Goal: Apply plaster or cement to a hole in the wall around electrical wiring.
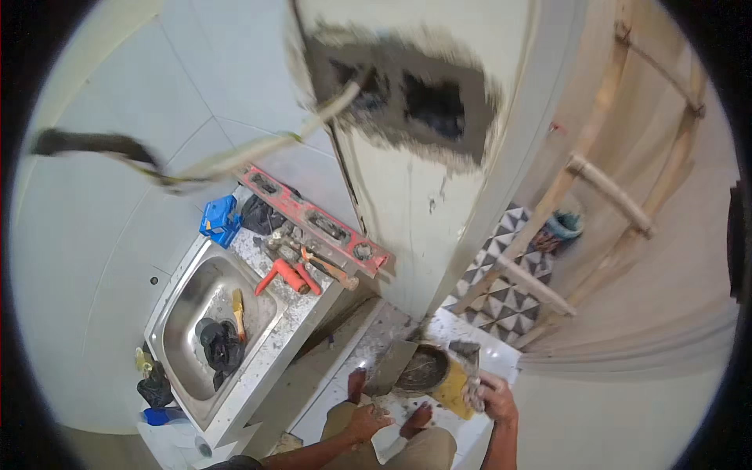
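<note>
Right hand (pixel 495 398): fingers curled tight over the rim of a yellow bucket (pixel 442 377), gripping its far edge; the bucket is tilted, its dark wet inside facing up, and stands on the white tiled slab (pixel 501 356) just beside the person's bare feet (pixel 415 419). Left hand (pixel 366 421): fingers closed around the handle of a trowel (pixel 389 366), whose grey blade reaches up to touch the bucket's left side. Landmark for the rest: the bucket. To its left, near, a steel sink (pixel 205 313) holding black rags and a yellow-handled tool. Above the sink's right edge, on the speckled counter, orange-handled pliers (pixel 288 276) and further hand tools. Behind those, a red spirit level (pixel 313 222) lying slantwise against the wall. At the sink's far corner, a blue box (pixel 220 218). Directly above the bucket, well apart, a white wall corner with a patch of dark fresh mortar (pixel 407 98) and a pale cable (pixel 258 149) hanging out of it. To the bucket's right, a wooden ladder (pixel 603 188) leaning over black-and-white patterned floor tiles (pixel 501 294).
</note>
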`<state>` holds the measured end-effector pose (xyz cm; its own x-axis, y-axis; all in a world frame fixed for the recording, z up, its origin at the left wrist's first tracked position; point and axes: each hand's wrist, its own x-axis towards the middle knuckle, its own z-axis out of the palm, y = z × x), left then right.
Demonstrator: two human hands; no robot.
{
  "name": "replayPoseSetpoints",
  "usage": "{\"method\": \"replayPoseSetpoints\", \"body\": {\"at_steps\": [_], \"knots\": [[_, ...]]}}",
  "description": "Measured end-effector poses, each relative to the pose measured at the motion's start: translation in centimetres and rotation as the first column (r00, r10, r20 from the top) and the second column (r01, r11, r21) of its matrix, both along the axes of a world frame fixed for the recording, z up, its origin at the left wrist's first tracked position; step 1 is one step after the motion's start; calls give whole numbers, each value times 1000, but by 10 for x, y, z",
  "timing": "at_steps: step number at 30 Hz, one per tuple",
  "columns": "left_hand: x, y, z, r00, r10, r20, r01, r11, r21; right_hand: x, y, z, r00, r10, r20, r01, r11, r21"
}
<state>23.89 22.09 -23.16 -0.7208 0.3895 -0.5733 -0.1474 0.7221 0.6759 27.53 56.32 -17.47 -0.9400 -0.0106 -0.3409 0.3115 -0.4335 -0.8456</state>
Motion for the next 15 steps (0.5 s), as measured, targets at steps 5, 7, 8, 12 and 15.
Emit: {"method": "replayPoseSetpoints", "body": {"at_steps": [5, 7, 8, 12, 15], "knots": [[-29, -16, 55, 989, -99, 110, 76, 977, 200, -79, -3, 215, 928, 23, -373, 304, 532, 790], [-52, -24, 89, 989, -50, 142, 26, 985, 169, -119, -25, 273, 808, 224, -545, 516, 179, 838], [-66, -25, 109, 986, -74, 150, 46, 982, 184, -137, -36, 296, 752, 312, -580, 600, 41, 799], [-101, -38, 104, 972, -208, -111, 224, 961, 160, -190, -57, 338, 782, 394, -484, 616, -367, 697], [-121, -50, 155, 945, -317, -79, 323, 943, 83, -203, -59, 350, 812, 398, -427, 583, -534, 612]]}}
